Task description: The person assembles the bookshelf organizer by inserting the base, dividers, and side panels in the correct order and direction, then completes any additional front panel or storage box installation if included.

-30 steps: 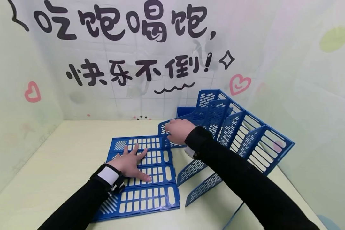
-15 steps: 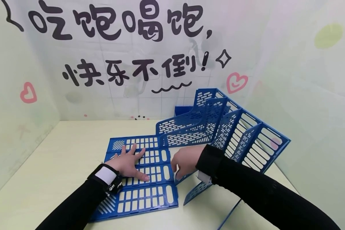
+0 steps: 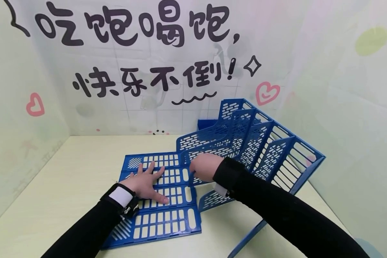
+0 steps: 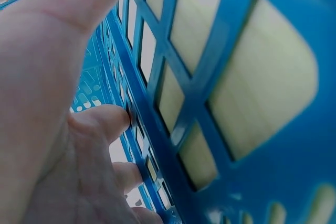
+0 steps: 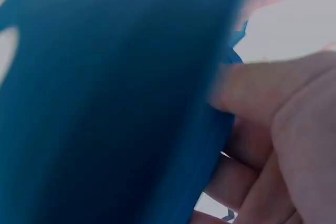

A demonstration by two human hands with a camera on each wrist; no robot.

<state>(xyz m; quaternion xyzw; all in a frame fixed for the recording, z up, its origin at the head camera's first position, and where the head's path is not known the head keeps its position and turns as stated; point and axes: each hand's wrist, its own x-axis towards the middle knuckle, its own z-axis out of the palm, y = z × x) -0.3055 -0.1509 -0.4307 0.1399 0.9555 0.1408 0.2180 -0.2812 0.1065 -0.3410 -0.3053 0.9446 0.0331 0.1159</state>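
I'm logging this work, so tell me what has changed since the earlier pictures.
The right hand moved from the rear dividers to the third divider, gripped it and swung its free end away from the person. The fourth divider shifted that way too; the front divider swung left. Unchanged: the left hand spread on the flat grid panel, and the two rear dividers.

Head view: the right sleeve point(image 3: 277, 209) hides part of the blue rack point(image 3: 256, 143); the nearest divider point(image 3: 246, 239) runs off the lower edge. A blue object point(image 3: 206, 124) behind the rack is mostly concealed, its kind indeterminable. Right wrist view: gripped divider point(image 5: 115, 98) blurred; tips of the right fingers point(image 5: 229, 181) hidden behind it.
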